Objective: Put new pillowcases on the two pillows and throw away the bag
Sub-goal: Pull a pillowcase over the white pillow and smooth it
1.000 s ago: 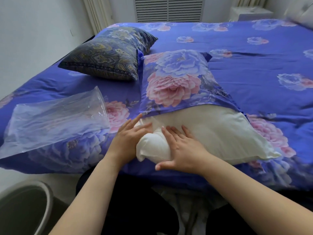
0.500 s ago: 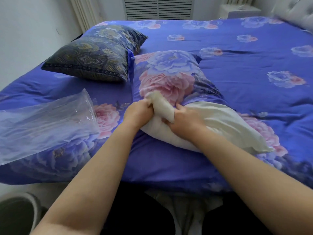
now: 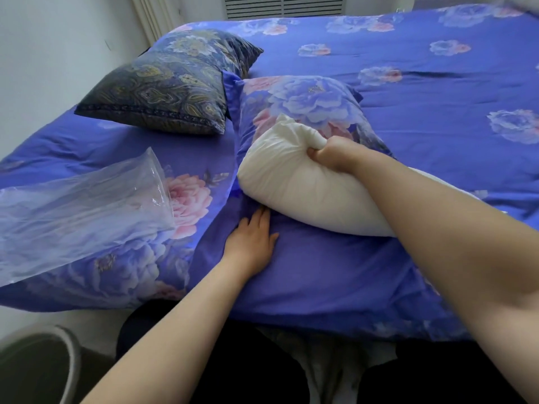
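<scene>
Floral pillowcase (image 3: 303, 97) half-holds white pillow (image 3: 294, 182); clear bag (image 3: 78, 211) seemingly empty.

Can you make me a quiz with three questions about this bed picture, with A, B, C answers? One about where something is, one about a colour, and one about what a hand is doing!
1. Where is the clear plastic bag?
A. On the bed, left of the white pillow
B. Inside the bin
C. On top of the dark pillow

2. What colour is the bare end of the pillow that is held?
A. Green
B. White
C. Black

3. What is the right hand doing?
A. Lying flat on the bed
B. Holding the bag
C. Gripping a bunched corner of the white pillow

Answers:
1. A: the bag lies on the blue bedcover, by the bed's left edge.
2. B: the end sticking out of the flowered pillowcase is white.
3. C: its fingers curl round the pillow fabric; it is the left hand that lies flat.
</scene>
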Motion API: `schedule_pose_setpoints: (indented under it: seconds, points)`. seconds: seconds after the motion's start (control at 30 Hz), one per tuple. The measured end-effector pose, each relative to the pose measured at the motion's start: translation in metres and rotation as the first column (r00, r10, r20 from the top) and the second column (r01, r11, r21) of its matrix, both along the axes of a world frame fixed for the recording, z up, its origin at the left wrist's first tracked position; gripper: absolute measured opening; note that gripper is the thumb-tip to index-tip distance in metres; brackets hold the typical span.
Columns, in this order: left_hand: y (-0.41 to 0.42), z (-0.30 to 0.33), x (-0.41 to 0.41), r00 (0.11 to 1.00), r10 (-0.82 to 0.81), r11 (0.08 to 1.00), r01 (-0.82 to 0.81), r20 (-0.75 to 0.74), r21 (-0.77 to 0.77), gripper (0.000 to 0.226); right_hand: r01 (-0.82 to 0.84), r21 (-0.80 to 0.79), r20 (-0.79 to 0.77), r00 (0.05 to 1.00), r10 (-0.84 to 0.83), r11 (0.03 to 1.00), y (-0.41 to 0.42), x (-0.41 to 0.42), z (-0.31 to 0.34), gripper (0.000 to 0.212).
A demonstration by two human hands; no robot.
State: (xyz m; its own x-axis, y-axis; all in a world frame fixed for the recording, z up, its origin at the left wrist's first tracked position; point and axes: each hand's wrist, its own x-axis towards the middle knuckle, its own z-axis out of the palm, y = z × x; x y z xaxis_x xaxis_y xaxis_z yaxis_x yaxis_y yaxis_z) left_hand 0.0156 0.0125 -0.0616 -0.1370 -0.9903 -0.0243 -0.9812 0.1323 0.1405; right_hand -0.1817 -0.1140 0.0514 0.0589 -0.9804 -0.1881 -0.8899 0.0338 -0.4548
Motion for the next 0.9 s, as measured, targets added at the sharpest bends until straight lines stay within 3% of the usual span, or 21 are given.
schedule_pose_setpoints:
  seconds: [0.17, 0.27, 0.4, 0.5, 0.57, 0.67, 0.73, 0.8, 0.9]
  points:
    - [-0.034, 0.009, -0.003, 0.991, 0.116, 0.989, -0.121, 0.06, 0.084, 0.056, -0.008, -0.013, -0.067, 0.998, 0.007, 1.0, -0.017, 0.001, -0.001, 0.056]
    - [-0.054, 0.013, 0.002, 0.984, 0.133, 0.978, -0.15, 0.118, 0.144, 0.066, 0.0, -0.017, -0.068, 0.998, -0.001, 1.0, -0.022, 0.0, -0.004, 0.055]
    - [-0.056, 0.013, 0.004, 0.988, 0.089, 0.981, -0.108, 0.123, 0.16, 0.069, 0.01, -0.015, -0.06, 0.998, -0.011, 1.0, -0.026, -0.002, -0.006, 0.055]
    - [-0.041, 0.018, 0.0, 0.995, 0.039, 0.993, -0.049, 0.093, 0.104, 0.056, 0.008, -0.019, -0.061, 0.998, -0.009, 1.0, -0.027, -0.002, -0.003, 0.057]
    - [-0.027, 0.027, -0.014, 0.998, -0.039, 0.995, 0.035, 0.041, 0.093, 0.045, -0.007, -0.032, -0.083, 0.997, 0.004, 0.999, -0.028, -0.001, -0.001, 0.058]
    - [0.005, 0.041, -0.065, 0.965, -0.191, 0.968, 0.216, -0.18, 0.128, 0.034, -0.02, -0.042, -0.078, 0.997, 0.017, 0.999, -0.031, 0.005, 0.005, 0.056]
    - [0.031, 0.046, -0.11, 0.906, -0.262, 0.93, 0.329, -0.334, 0.162, 0.037, -0.025, -0.043, -0.086, 0.996, 0.021, 0.999, -0.031, 0.011, 0.01, 0.058]
    - [0.046, 0.05, -0.134, 0.86, -0.243, 0.928, 0.341, -0.45, 0.15, 0.041, -0.028, -0.057, -0.106, 0.994, 0.022, 0.998, -0.031, 0.015, 0.012, 0.061]
    - [0.042, 0.061, -0.128, 0.874, -0.267, 0.953, 0.302, -0.407, 0.023, 0.034, -0.041, -0.128, -0.084, 0.996, 0.03, 0.991, -0.023, 0.013, 0.001, 0.059]
